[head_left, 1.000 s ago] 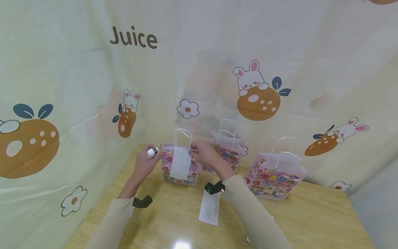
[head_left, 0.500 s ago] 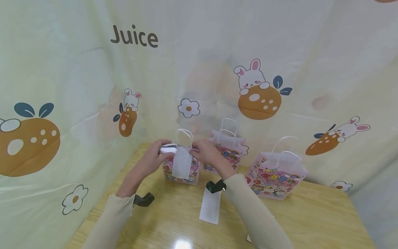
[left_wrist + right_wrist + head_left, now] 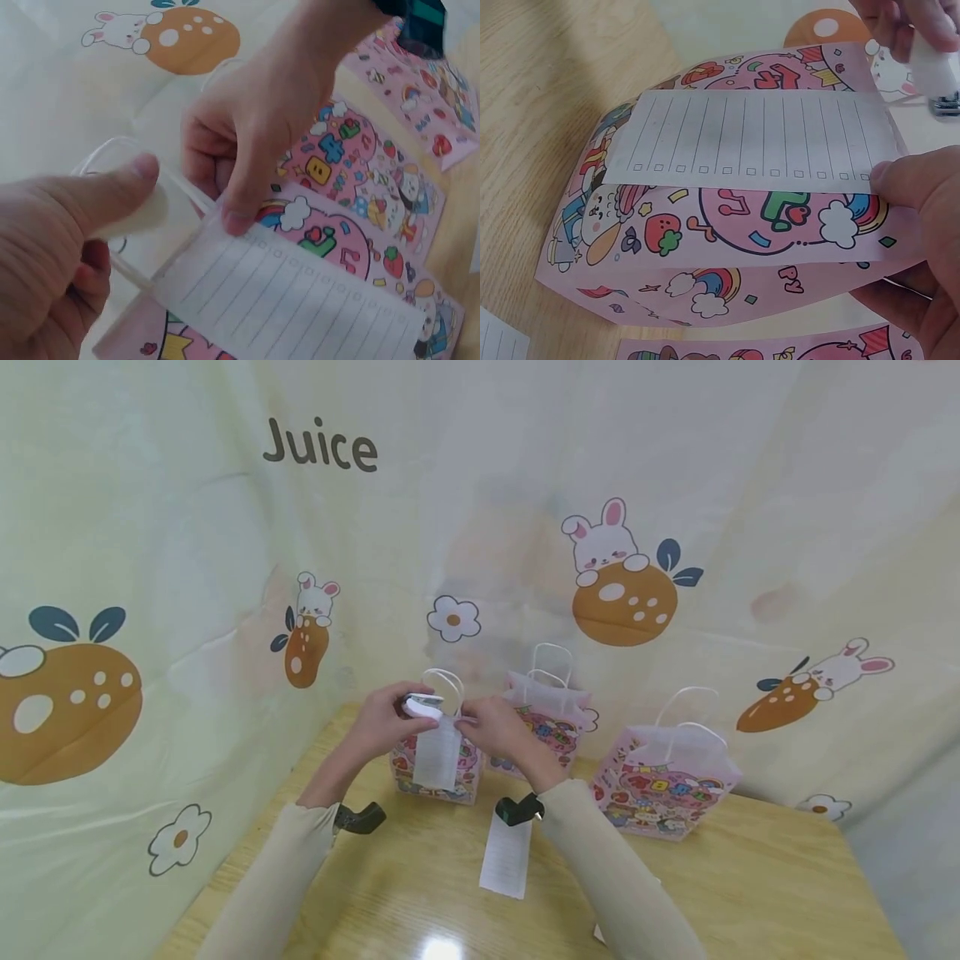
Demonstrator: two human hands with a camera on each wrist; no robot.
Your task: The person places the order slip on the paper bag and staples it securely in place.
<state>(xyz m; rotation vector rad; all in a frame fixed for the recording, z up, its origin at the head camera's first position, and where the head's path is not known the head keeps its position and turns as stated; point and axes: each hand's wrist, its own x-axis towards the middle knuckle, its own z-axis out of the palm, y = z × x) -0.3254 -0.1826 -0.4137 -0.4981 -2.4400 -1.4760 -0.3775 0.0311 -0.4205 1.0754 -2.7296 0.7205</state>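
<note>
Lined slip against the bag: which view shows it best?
Right wrist: the lined slip shows nearly whole, its print clearest. Left wrist shows it slanted and cut off below; head, small with faint print.

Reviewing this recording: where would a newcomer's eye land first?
Probably on the curtain behind, with its rabbits, orange fruit and "Juice". Then come three pink bags on the table. At the leftmost bag, the right grip pinches a lined slip; the left grip holds a white tool close by.

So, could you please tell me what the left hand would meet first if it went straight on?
The white device in the left hand would probably touch the white handle of the pink bag first, though depth is unclear.
</note>
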